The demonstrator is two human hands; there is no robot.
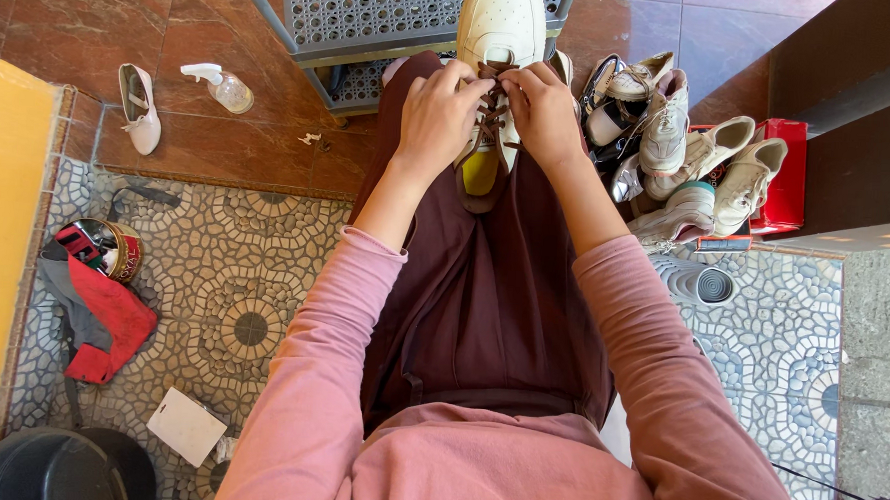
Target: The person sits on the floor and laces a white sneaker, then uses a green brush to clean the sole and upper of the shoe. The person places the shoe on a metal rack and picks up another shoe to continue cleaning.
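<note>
Sitting with a cream shoe [498, 42] on the lap at 12 o'clock, the person works on it with both hands. The left hand [439, 115] and the right hand [543, 112] each have fingers pinched on the brown laces [488, 112]. Further out, at 2 o'clock, a pile of pale shoes [689, 151] lies on the floor. At 10 o'clock, a spray bottle [220, 85] lies beside one white shoe [139, 107].
</note>
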